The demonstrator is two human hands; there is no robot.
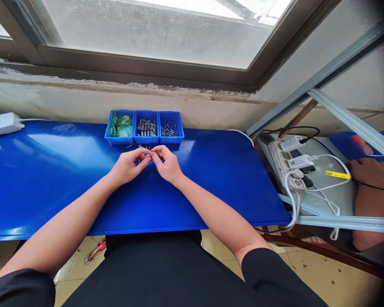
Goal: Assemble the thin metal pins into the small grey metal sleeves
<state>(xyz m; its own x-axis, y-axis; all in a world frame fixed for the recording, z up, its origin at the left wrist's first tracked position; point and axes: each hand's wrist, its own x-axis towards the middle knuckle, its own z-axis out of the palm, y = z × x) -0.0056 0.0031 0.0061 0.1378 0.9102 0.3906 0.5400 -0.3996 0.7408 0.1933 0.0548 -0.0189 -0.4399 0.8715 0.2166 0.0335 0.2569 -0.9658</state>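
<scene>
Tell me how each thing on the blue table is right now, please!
left hand: fingertips pinched on something tiny, too small to tell
right hand: fingertips meeting the left's
green-parts bin: open, partly filled
grey-parts bin: open, partly filled
pins bin: open, few pins inside
power strip: chargers plugged in

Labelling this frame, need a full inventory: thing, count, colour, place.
table: 1, glossy blue, under the window
small bins: 3, blue, in a row at the table's far edge; left holds green parts, middle dark grey parts, right thin metal pins
loose small metal parts: a few, silvery, on the table between bins and hands
white box with cable: 1, far left of table
power strip: 1, white, with white chargers plugged in, right of table
yellow tag: 1, on a cable at right
window: 1, dark frame, above
left hand: fingertips pinching a tiny part, too small to identify
right hand: fingertips meeting the left's
</scene>
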